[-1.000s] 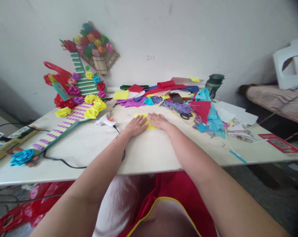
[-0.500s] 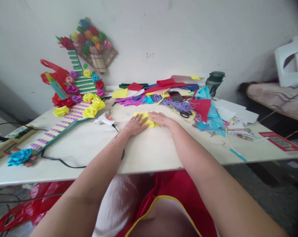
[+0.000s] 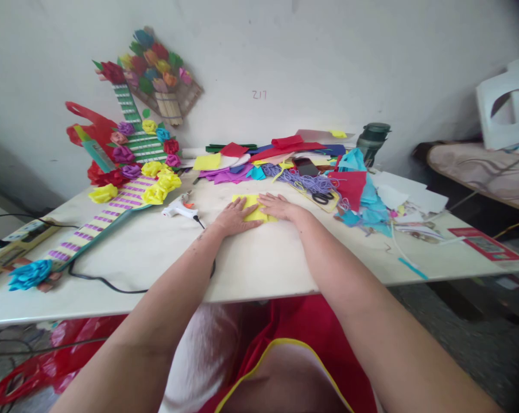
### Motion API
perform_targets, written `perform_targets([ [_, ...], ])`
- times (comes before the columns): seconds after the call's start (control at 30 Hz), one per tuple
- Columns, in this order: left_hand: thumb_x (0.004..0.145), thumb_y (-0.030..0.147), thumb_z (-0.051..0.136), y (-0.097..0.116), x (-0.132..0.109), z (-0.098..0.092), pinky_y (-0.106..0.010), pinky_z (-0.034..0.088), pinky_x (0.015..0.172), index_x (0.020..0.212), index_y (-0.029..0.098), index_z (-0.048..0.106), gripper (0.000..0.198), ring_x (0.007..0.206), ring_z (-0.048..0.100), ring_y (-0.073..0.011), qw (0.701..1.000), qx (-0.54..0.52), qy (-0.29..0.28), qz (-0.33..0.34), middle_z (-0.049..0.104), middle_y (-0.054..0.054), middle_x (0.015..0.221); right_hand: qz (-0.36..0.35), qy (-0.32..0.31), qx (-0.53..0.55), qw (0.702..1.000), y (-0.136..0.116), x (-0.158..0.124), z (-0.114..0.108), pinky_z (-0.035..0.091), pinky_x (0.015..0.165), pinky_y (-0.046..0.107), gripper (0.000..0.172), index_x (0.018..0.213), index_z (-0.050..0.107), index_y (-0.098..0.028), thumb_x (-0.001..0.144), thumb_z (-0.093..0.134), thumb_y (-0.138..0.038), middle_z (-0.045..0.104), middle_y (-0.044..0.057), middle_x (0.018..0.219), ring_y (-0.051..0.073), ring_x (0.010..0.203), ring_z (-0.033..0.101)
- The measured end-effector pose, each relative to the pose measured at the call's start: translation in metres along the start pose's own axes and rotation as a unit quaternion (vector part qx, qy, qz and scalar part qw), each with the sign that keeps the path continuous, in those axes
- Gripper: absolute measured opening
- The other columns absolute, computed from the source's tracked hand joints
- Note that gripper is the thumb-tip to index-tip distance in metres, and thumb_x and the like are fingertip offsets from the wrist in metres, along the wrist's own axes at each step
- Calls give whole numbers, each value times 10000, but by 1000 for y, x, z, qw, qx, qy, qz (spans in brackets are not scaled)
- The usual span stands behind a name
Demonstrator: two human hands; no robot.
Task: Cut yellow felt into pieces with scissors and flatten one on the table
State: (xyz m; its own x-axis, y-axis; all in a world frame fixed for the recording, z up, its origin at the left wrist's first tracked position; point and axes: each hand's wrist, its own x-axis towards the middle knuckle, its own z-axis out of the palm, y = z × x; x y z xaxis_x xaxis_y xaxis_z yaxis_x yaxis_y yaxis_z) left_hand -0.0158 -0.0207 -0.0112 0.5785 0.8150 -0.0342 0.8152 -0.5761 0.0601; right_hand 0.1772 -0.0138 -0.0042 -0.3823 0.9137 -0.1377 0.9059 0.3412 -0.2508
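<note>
A small sheet of yellow crepe paper (image 3: 254, 209) lies on the white table (image 3: 259, 264) under both of my hands. My left hand (image 3: 237, 218) rests flat on its left side with the fingers spread. On the right side of the paper, my right hand (image 3: 282, 207) lies flat with its fingers stretched out. Parts of the sheet are covered by my fingers. A white hot glue gun (image 3: 179, 207) sits to the left of my left hand, its black cord trailing toward me.
Yellow paper flowers (image 3: 162, 186) decorate a striped stand (image 3: 124, 198) at the left. Behind my hands are stacked coloured papers (image 3: 225, 163), purple yarn (image 3: 305, 179) and black-handled scissors (image 3: 323, 198). A dark bottle (image 3: 374, 143) stands at the back right. A power strip (image 3: 22, 244) lies far left.
My left hand's fingers have shifted slightly on the yellow paper, which looks flatter. My right hand stays almost in place. The whole view has shifted a little.
</note>
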Motion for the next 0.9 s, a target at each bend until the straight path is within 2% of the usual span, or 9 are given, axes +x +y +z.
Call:
perform_targets([
  [0.23, 766, 749, 223, 1, 0, 0, -429, 95, 1094, 1427, 317, 219, 789, 1384, 49, -298, 1000, -3, 1, 4, 114, -55, 1523, 14, -5, -1, 1000, -8, -5, -4, 7, 1118, 424, 607, 1442, 211, -210, 880, 271, -432, 83, -24, 1523, 167, 1402, 8],
  [0.43, 894, 551, 73, 0, 0, 0, -410, 104, 1097, 1422, 310, 244, 605, 1387, 50, -259, 1000, -5, 0, 8, 144, -29, 1519, 9, -24, 2, 1000, -11, -12, -8, -3, 1117, 425, 663, 1447, 187, -199, 856, 335, -461, 62, -5, 1524, 178, 1401, -11],
  [0.57, 912, 499, 124, 3, -1, -3, -405, 110, 1096, 1427, 309, 229, 559, 1385, 68, -271, 1000, 15, 0, 10, 148, -23, 1519, 10, -37, 5, 999, -11, -15, -11, -10, 1117, 432, 680, 1447, 187, -209, 844, 380, -457, 50, -6, 1522, 194, 1399, -25],
  [0.67, 905, 518, 154, 4, -1, -3, -411, 119, 1093, 1425, 317, 228, 562, 1381, 86, -288, 1000, 24, 1, 7, 144, -28, 1519, 6, -31, 25, 999, -5, -13, -9, 10, 1119, 430, 617, 1428, 258, -231, 859, 360, -446, 96, -12, 1517, 191, 1399, 13],
  [0.77, 906, 525, 147, 3, 0, -1, -417, 128, 1090, 1419, 329, 241, 558, 1382, 90, -283, 999, 31, 4, 6, 151, -27, 1518, 3, 33, 67, 997, 3, -8, -8, 21, 1120, 427, 518, 1393, 345, -217, 907, 248, -369, 204, 7, 1498, 164, 1394, 110],
  [0.9, 909, 519, 142, 3, 1, -1, -420, 140, 1087, 1417, 334, 245, 550, 1382, 102, -275, 999, 40, 4, 7, 167, -25, 1515, 5, 173, 172, 970, -4, -5, -12, 44, 1126, 377, 593, 1432, 244, -142, 905, 257, -413, 162, 49, 1508, 168, 1397, 90],
])
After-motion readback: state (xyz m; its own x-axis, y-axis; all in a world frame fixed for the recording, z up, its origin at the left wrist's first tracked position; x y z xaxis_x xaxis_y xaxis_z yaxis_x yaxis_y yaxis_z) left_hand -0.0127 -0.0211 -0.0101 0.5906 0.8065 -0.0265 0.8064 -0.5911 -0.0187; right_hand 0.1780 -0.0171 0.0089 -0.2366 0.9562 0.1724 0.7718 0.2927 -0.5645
